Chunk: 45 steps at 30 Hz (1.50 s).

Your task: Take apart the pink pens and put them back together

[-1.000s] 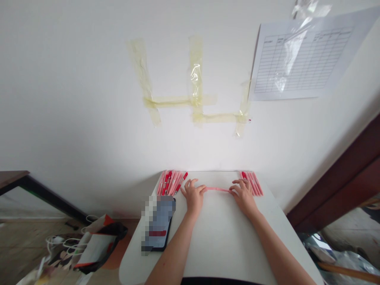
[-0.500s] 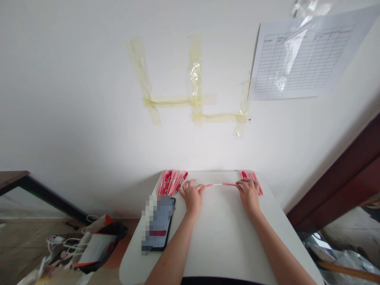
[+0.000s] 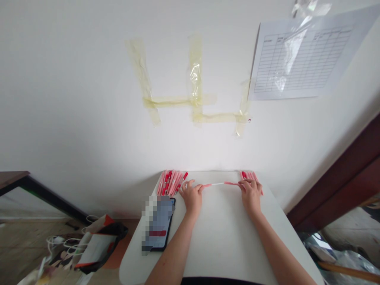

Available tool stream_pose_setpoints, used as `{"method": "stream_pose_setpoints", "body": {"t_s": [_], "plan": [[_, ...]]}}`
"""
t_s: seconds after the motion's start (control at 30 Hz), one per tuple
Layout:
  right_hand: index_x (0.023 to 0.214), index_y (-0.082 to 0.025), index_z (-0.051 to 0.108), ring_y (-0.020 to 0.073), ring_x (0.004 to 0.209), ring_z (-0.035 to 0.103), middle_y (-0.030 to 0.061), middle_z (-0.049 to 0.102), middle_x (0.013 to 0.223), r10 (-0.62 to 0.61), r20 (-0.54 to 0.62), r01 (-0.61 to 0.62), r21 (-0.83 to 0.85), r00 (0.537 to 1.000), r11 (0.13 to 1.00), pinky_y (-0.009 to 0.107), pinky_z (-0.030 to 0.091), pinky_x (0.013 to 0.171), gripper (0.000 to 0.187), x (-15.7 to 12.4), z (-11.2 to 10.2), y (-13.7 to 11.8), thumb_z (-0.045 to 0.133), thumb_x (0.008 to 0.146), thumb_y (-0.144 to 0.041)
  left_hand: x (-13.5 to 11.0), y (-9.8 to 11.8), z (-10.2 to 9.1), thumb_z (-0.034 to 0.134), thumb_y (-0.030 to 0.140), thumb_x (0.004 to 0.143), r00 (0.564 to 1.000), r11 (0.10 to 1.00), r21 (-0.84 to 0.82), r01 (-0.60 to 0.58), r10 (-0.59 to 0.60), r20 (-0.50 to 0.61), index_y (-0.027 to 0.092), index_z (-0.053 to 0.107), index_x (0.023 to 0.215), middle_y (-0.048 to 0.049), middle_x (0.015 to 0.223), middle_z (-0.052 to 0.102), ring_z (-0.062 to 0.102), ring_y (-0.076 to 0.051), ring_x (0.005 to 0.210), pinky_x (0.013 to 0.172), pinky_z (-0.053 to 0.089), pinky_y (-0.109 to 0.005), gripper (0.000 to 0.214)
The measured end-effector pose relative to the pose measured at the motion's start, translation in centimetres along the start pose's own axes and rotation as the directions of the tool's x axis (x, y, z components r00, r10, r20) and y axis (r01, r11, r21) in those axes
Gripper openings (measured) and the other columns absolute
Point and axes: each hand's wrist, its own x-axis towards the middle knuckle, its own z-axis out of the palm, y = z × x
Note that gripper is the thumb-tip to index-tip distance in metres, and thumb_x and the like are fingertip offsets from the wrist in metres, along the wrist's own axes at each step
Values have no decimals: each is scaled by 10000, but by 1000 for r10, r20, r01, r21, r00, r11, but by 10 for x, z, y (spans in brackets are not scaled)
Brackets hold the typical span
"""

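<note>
Between my hands stretches a pink pen in two parts, with a thin white rod [image 3: 218,183], like a refill, bridging the gap. My left hand [image 3: 192,198] pinches the left pink pen part [image 3: 207,185] by its outer end. The fingers of my right hand [image 3: 251,194] are closed on the right pink pen part [image 3: 231,183]. Left of my left hand lies a bunch of pink and red pens [image 3: 170,183]. A smaller group of pink and red pens [image 3: 246,174] lies behind my right hand, partly hidden by it.
A phone [image 3: 162,223], its screen blurred, lies on the white table [image 3: 219,237] beside my left forearm. The table's far edge meets a white wall [image 3: 89,99] with yellowed tape and a taped paper chart [image 3: 299,59]. Bags and cables [image 3: 97,245] are on the floor at left.
My right hand has moved slightly right with its pen part, so the two pink parts are further apart and more of the white rod shows. My left hand has barely moved.
</note>
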Motion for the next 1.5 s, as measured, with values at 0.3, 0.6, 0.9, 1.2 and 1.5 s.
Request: {"method": "stream_pose_setpoints", "body": {"t_s": [0.3, 0.6, 0.9, 1.2, 1.5], "plan": [[916, -233, 734, 315, 1084, 424, 119, 624, 1087, -2, 54, 6, -67, 999, 998, 482, 419, 894, 261, -3, 2, 1, 496, 968, -330, -2, 2, -1, 692, 265, 821, 999, 1000, 3, -28, 28, 43, 330, 791, 919, -41, 1304, 620, 400, -347, 1297, 1133, 186, -661, 154], [922, -252, 742, 319, 1104, 412, 116, 603, 1110, -25, 116, 35, -89, 993, 995, 477, 402, 889, 249, -3, 0, -5, 513, 964, -339, -5, 3, 2, 731, 326, 788, 994, 997, -48, -68, 72, 82, 322, 781, 890, -47, 1310, 601, 403, -344, 1327, 1145, 136, -714, 114], [948, -288, 744, 296, 1096, 437, 95, 582, 1128, -131, 175, 134, -7, 976, 991, 474, 414, 904, 244, 0, -4, -13, 518, 977, -375, -5, 10, 10, 735, 365, 814, 958, 968, -149, -203, 228, 175, 405, 757, 1021, -23, 1354, 573, 378, -315, 1373, 1167, 104, -734, 212], [963, -287, 746, 303, 1122, 444, 96, 587, 1133, -122, 184, 125, -4, 975, 992, 498, 421, 925, 258, 0, -4, -13, 510, 980, -389, -5, 18, 5, 715, 286, 821, 953, 966, -129, -226, 246, 175, 327, 771, 812, -22, 1324, 592, 405, -301, 1354, 1171, 100, -742, 70], [941, -261, 744, 306, 1086, 438, 109, 604, 1105, -51, 134, 58, -46, 990, 997, 487, 415, 901, 246, -2, 0, -6, 524, 967, -368, -6, 19, 1, 706, 176, 759, 970, 979, -122, -160, 179, 165, 282, 731, 739, -16, 1388, 560, 427, -290, 1336, 1163, 102, -746, 110]]}}
